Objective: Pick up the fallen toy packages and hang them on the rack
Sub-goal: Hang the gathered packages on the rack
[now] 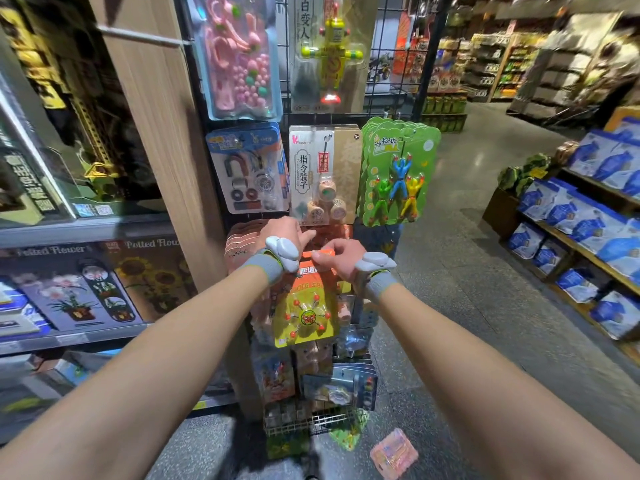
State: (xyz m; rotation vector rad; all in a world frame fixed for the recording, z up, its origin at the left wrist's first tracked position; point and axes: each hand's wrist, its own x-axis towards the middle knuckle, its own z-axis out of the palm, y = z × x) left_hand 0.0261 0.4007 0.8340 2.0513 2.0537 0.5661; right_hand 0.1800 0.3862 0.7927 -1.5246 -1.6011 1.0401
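Two hands meet at centre frame before the wire rack (430,64). The right hand (334,259) pinches the header of the orange toy package (306,306), which hangs with its long axis vertical directly below that grip. The left hand (280,233) sits just beside the header, fingers reaching toward the rack; whether it grips anything cannot be determined. Judgement: the header must travel forward, away from the person. One pink package (393,453) lies on the floor, lower right.

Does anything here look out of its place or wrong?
Yes. A pink package lies flat on the floor, right of the rack foot, and what seems a green package lies at its base. Both belong on hooks. The right hand pinches an orange package at the rack.
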